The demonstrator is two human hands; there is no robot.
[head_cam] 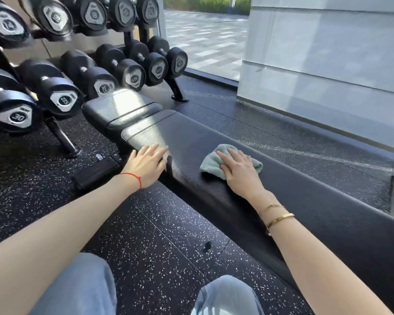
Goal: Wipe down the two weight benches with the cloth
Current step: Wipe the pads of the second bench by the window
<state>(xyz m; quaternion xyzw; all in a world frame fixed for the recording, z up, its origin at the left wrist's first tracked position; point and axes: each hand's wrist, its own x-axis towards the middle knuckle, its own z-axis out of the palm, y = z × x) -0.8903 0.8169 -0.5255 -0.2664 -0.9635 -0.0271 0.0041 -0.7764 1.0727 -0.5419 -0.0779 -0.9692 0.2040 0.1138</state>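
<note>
Pressing our flat right hand (239, 170) onto the soft, limp pale-green terry cloth (210, 164) atop the long black textured-vinyl weight bench (305, 201), we steady its near edge with open left fingers (159, 151), judging a palm-flat hold best.

Under my right hand (238, 169) the cloth (210, 163) is a pale green terry, soft and fluffy, bunched into folds. The bench (187, 142) pad is black vinyl or leather-like upholstery with a fine pebbled grain; it shines where sunlight hits it and looks duller in shade. My left hand (146, 164) rests flat on that grainy surface at the near edge. The floor (159, 235) is matt black rubber flecked with white specks. The dumbbells (132, 73) have smooth, slightly glossy black rubber heads with silvery metal-looking end plates. My left wrist wears a thin red string, my right wrist shiny gold-coloured metal bangles.
</note>
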